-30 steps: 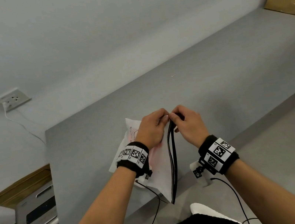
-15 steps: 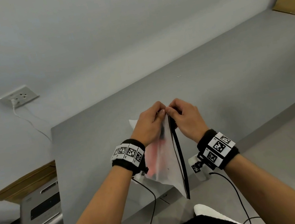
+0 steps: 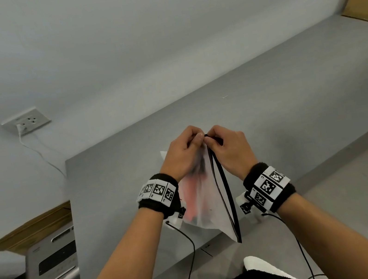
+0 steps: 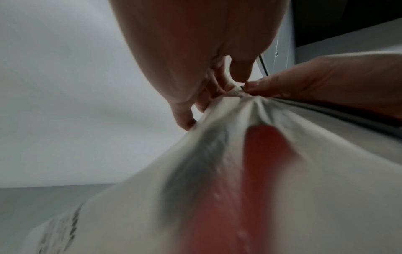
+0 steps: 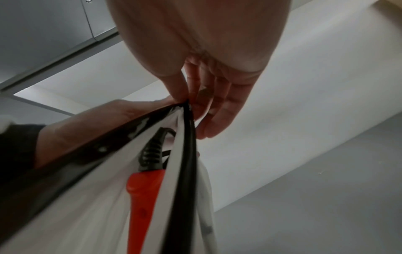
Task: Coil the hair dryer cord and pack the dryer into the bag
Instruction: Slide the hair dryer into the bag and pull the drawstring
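The left hand (image 3: 182, 156) pinches the top corner of a frosted white bag (image 3: 206, 199). The right hand (image 3: 229, 150) is just beside it, fingertips almost meeting, and pinches the black strip (image 3: 226, 193) edging the bag's mouth at that same corner. Below both hands the bag hangs tilted, its two black edges slightly parted. Inside, under the fingers, sits the red hair dryer (image 5: 141, 197), with its black cord (image 5: 152, 151) bunched at the top of the handle. A grey table (image 3: 292, 96) lies beneath the hands. Far off to the left hand's side is a wall socket (image 3: 26, 120).
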A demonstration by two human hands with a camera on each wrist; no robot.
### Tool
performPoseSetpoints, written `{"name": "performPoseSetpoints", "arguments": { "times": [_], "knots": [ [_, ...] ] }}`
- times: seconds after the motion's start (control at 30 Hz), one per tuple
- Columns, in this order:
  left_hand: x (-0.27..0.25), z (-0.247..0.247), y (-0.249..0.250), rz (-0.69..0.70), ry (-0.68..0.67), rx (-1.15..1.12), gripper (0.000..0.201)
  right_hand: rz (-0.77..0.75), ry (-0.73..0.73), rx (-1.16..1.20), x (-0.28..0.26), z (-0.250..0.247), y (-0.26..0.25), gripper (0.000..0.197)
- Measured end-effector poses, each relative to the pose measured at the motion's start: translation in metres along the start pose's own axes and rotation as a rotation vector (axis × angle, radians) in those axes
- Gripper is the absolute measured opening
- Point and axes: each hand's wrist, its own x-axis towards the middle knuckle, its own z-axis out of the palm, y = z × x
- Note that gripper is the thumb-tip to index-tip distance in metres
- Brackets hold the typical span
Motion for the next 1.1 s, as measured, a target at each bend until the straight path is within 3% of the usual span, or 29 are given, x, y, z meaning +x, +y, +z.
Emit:
{"name": "performPoseSetpoints", "arguments": {
  "times": [0.17,0.43,0.6,0.77,0.83,1.1],
  "knots": [
    [0.002,-0.007,-0.004,0.057,-0.039,0.041,0.013,0.023,-0.016,0.086,-0.003,0.003,-0.005,0.020],
    [0.003,-0.003,-0.010,0.033,0.086,0.010,0.015,0.135,-0.028,0.097,-0.007,0.016,-0.016,0.026],
    [0.006,-0.012,-0.016,-0.018,0.204,0.024,0.015,0.120,-0.140,0.058,-0.027,0.024,-0.008,0.025],
    [0.001,-0.012,-0.021,-0.065,-0.007,-0.049,0.022,0.053,-0.152,0.042,-0.041,0.025,-0.005,0.027],
    [0.001,-0.014,-0.025,-0.044,-0.019,-0.011,0.030,0.032,-0.141,0.041,-0.042,0.024,-0.005,0.027],
    [0.007,-0.018,-0.038,-0.060,0.263,-0.019,0.036,0.025,-0.285,-0.038,-0.058,0.022,0.003,0.032]
  ]
}}
